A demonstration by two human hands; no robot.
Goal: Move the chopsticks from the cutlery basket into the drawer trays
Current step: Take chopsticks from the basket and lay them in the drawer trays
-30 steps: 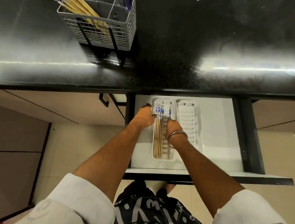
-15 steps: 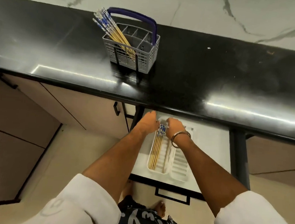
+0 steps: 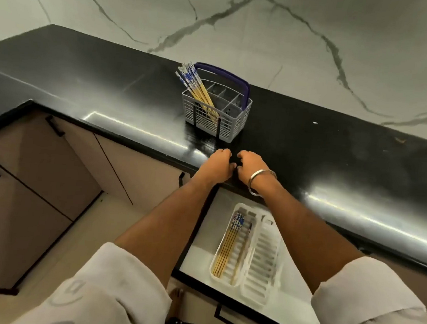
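While both my hands are hovering empty at the counter (image 3: 311,155) edge, left hand (image 3: 218,166) and right hand (image 3: 251,169) with fingers loosely curled, I am judging the risk: the leaning chopsticks (image 3: 196,89) in the cutlery basket (image 3: 216,113) at 12 o'clock could tip it. Several are already lying in the drawer tray (image 3: 236,244) at 6 o'clock; the open drawer (image 3: 295,308) is crowding my return path.

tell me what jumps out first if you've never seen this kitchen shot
The grey cutlery basket on the black counter, with blue-topped chopsticks fanning from its left end. Just in front, both empty hands hover at the counter edge, above an open drawer where more chopsticks lie in the left white tray.
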